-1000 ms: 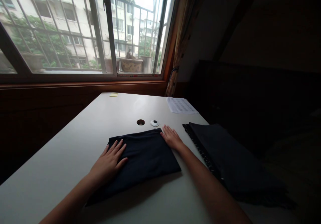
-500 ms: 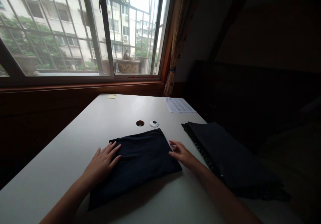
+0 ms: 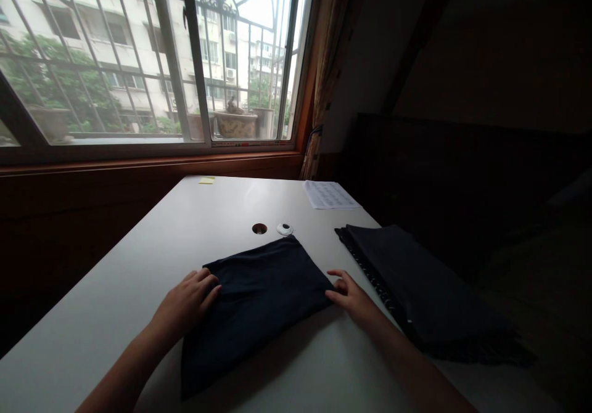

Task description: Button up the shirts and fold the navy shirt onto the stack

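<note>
A dark navy folded cloth (image 3: 263, 296), perhaps a garment, lies on the white table (image 3: 115, 302) in front of me. My left hand (image 3: 187, 302) is at its left edge, with bent fingers over the fabric and the thumb along the top. At the right front corner, my right hand (image 3: 350, 294) pinches the fabric between thumb and curled fingers, its index finger raised a little. The underside of the cloth and the fingertips beneath it are hidden.
A stack of dark folded cloths (image 3: 430, 296) lies along the table's right side. Printed paper sheets (image 3: 330, 195) and a yellow sticky note (image 3: 206, 180) sit near the far edge. A round cable hole (image 3: 259, 228) and its white cover (image 3: 285, 229) are beyond the cloth.
My right hand has come off the far right corner and moved down to the near right corner, closing on it. My left fingers have curled at the left edge. The cloth's near left corner has shifted right.
</note>
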`<state>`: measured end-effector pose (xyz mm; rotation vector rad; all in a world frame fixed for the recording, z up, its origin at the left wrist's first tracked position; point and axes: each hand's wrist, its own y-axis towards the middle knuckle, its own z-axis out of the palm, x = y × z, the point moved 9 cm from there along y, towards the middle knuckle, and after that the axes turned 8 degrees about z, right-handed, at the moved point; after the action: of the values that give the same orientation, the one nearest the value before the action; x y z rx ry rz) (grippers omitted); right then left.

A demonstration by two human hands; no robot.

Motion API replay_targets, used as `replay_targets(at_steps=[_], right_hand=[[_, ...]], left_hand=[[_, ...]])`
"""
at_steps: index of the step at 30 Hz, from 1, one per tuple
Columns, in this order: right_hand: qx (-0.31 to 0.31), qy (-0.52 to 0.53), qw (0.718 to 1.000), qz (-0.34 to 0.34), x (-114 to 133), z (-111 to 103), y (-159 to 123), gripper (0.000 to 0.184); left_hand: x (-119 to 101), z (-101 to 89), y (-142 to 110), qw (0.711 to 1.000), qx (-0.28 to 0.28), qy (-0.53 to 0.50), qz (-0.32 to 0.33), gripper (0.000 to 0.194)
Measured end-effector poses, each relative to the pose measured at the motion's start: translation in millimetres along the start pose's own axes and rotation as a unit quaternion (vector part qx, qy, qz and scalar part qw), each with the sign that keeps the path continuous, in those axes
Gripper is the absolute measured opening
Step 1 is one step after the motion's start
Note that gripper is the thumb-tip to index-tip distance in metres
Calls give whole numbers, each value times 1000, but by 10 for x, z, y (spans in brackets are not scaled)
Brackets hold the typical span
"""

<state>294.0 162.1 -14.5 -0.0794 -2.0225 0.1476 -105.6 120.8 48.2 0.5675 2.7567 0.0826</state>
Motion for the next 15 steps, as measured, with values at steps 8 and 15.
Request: replay_targets(at_steps=[8,15], right_hand=[[-84,111,988,60,83,-234,463,48],[-56,109,990,70,273,273,773,55]], left_hand=[[-477,397,-151,944,212,-250,46,67],[-988,537,-320,911,273,-282,126,68]])
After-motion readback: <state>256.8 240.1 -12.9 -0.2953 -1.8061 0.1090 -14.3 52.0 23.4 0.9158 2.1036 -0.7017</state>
